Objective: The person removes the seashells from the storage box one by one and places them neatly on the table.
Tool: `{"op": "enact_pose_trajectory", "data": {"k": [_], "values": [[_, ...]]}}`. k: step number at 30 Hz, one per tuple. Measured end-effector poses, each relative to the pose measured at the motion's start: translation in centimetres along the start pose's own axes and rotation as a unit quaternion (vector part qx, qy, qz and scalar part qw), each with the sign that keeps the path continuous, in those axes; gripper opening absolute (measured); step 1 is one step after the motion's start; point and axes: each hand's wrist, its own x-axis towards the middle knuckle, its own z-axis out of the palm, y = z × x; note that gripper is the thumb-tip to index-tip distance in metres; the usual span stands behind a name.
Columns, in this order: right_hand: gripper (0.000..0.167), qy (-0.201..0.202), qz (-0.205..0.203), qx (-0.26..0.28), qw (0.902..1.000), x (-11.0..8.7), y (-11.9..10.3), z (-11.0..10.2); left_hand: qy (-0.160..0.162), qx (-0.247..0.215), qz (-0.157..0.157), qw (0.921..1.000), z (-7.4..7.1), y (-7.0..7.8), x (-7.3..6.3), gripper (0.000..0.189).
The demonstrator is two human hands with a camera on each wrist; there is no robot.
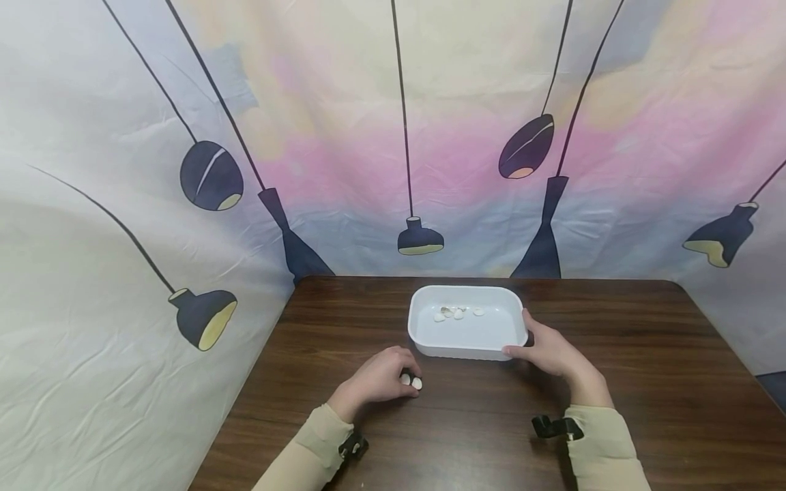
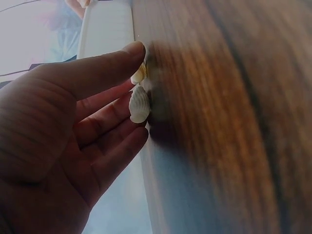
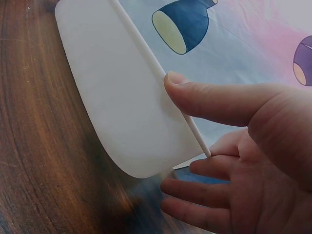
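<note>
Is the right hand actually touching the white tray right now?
Touching. In the right wrist view the right hand has its thumb lying on the rim of the white tray; the head view shows the same hand against the tray's near right corner.

My head camera looks down across the table; both wrist cameras sit close, each catching the white tray.
</note>
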Motion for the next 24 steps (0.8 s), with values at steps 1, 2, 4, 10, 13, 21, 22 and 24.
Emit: {"op": "enact_pose_trajectory", "data": {"k": [1, 2, 4, 10, 13, 21, 22, 24], "values": [[0.113, 0.000, 0.000, 0.000, 1.0000, 0.00, -0.02, -0.01, 0.000, 0.000, -0.001, 1.0000, -0.03, 0.02, 0.01, 0.020], [0.113, 0.000, 0.000, 0.001, 1.0000, 0.01, -0.03, -0.02, 0.000, 0.001, -0.001, 1.0000, -0.05, 0.05, 0.01, 0.020], [0.113, -0.001, 0.000, 0.000, 1.0000, 0.01, -0.08, -0.04, 0.000, 0.003, -0.002, 1.0000, -0.09, 0.10, 0.01, 0.019], [0.113, -0.002, -0.001, -0.005, 1.0000, 0.01, -0.11, -0.05, 0.001, 0.010, 0.002, 0.9999, -0.18, 0.16, -0.08, 0.017], [0.113, -0.002, 0.002, -0.005, 1.0000, 0.03, -0.01, -0.03, 0.001, 0.008, 0.003, 1.0000, -0.17, 0.14, -0.12, 0.017], [0.112, -0.001, 0.002, -0.005, 1.0000, 0.11, 0.23, 0.04, -0.007, -0.013, 0.015, 0.9998, -0.44, 0.13, -0.10, 0.022], [0.111, -0.001, 0.002, -0.005, 1.0000, 0.13, 0.24, 0.05, -0.008, -0.019, 0.018, 0.9996, -0.58, 0.14, -0.10, 0.023], [0.111, -0.001, 0.001, -0.005, 1.0000, 0.17, 0.26, 0.07, -0.009, -0.034, 0.026, 0.9991, -1.01, 0.24, -0.11, 0.023]]}}
